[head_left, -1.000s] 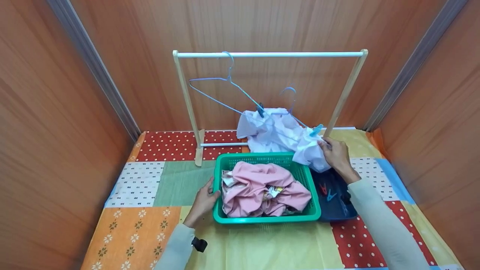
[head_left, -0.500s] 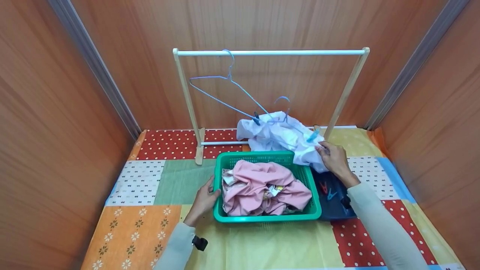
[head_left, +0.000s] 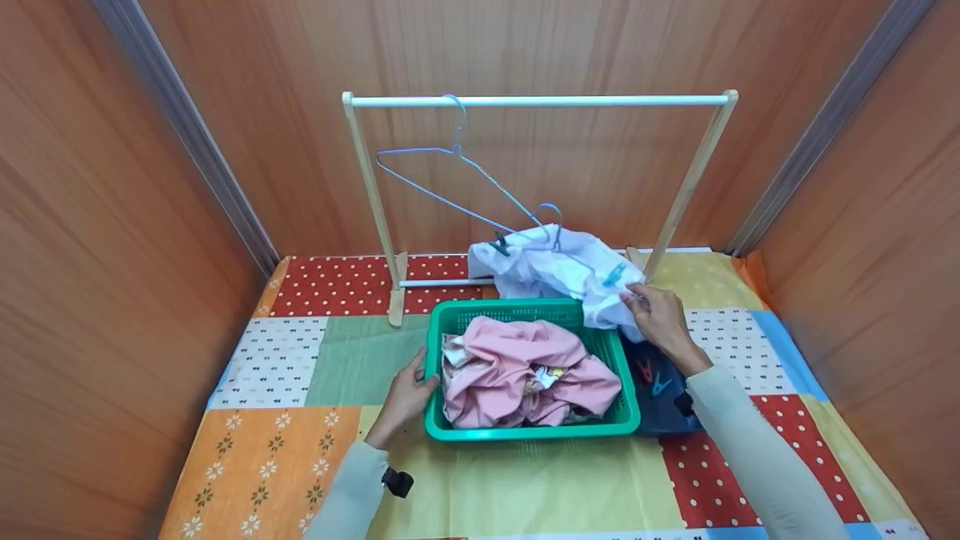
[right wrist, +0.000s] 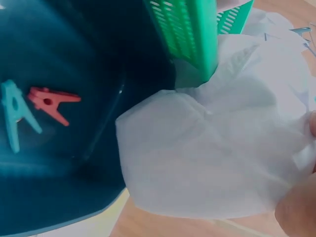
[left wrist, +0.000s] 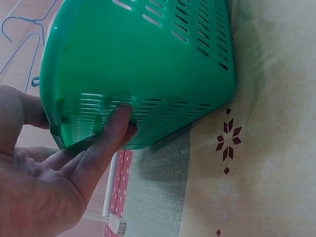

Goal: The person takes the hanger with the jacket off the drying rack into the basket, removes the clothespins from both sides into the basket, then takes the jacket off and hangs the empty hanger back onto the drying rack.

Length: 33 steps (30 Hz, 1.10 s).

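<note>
My left hand [head_left: 407,396] holds the left side of a green plastic basket [head_left: 532,434], thumb over the rim and fingers against the slotted outer wall [left wrist: 148,59]. Crumpled pink cloth [head_left: 517,367] with a printed patch lies in the basket. Behind the basket's back right corner, my right hand [head_left: 664,319] pinches the right end of a white garment [head_left: 574,262]. The garment is on a wire hanger whose hook [head_left: 551,208] sticks up off the rail. A dark clothespin [head_left: 500,244] and a light blue clothespin [head_left: 615,274] are on the garment. In the right wrist view its loose white cloth [right wrist: 197,158] hangs by the basket.
A drying rack with a white top rail [head_left: 585,100] stands at the back, an empty wire hanger [head_left: 420,180] hooked on its left part. Right of the basket, a dark blue tray [head_left: 667,424] holds a red clothespin [right wrist: 52,101] and a blue clothespin [right wrist: 19,113].
The hanger's hook has tipped down and to the left, and the white garment has sunk lower. My right hand has shifted slightly left with it. The left hand stays on the basket.
</note>
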Each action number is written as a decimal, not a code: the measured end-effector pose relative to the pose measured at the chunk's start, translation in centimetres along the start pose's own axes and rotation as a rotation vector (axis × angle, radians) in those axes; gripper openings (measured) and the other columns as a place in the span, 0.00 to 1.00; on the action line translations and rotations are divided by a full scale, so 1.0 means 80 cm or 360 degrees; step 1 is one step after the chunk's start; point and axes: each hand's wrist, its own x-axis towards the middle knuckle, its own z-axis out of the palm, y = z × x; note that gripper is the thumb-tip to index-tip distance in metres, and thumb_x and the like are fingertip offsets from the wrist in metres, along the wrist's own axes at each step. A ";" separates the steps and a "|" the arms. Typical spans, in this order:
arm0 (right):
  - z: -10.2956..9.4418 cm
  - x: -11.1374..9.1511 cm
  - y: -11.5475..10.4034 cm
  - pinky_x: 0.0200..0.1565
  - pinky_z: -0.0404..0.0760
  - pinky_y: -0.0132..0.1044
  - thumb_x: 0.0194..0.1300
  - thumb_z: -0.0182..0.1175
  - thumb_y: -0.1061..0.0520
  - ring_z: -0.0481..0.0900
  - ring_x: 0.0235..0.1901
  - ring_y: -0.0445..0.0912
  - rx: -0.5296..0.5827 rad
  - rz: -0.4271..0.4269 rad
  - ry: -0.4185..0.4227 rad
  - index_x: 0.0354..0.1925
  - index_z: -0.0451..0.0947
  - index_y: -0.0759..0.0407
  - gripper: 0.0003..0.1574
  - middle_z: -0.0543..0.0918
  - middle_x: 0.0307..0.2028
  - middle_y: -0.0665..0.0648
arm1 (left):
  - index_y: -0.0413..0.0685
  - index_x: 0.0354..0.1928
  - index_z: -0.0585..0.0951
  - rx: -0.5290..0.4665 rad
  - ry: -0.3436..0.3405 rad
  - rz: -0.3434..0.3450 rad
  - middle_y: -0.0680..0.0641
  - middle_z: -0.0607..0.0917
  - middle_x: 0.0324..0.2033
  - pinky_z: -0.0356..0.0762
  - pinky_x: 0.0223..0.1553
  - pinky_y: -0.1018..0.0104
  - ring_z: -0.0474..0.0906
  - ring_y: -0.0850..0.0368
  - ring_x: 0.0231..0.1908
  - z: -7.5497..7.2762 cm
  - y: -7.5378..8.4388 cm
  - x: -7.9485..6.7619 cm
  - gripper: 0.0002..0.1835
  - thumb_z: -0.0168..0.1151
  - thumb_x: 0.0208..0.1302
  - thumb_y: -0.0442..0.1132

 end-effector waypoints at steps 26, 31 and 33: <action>-0.004 0.004 -0.059 0.40 0.87 0.45 0.65 0.67 0.68 0.88 0.40 0.59 0.0115 -0.0610 0.0214 0.47 0.87 0.68 0.11 0.90 0.41 0.63 | 0.35 0.79 0.56 0.0010 0.0001 0.0030 0.26 0.77 0.62 0.76 0.60 0.43 0.79 0.35 0.60 0.000 0.000 0.003 0.35 0.56 0.74 0.32; -0.007 0.002 -0.068 0.48 0.75 0.18 0.64 0.67 0.70 0.88 0.41 0.60 0.0188 -0.0605 0.0217 0.46 0.87 0.70 0.11 0.90 0.42 0.65 | 0.38 0.80 0.56 0.0018 -0.0003 0.0023 0.28 0.73 0.67 0.73 0.62 0.41 0.76 0.35 0.63 -0.001 0.000 0.002 0.35 0.55 0.76 0.33; -0.008 0.001 -0.073 0.48 0.72 0.15 0.63 0.67 0.71 0.88 0.40 0.60 0.0221 -0.0607 0.0213 0.45 0.87 0.71 0.11 0.89 0.41 0.66 | 0.38 0.80 0.56 0.0022 0.0001 0.0019 0.28 0.72 0.68 0.73 0.62 0.41 0.75 0.34 0.64 0.000 -0.001 0.002 0.34 0.55 0.76 0.33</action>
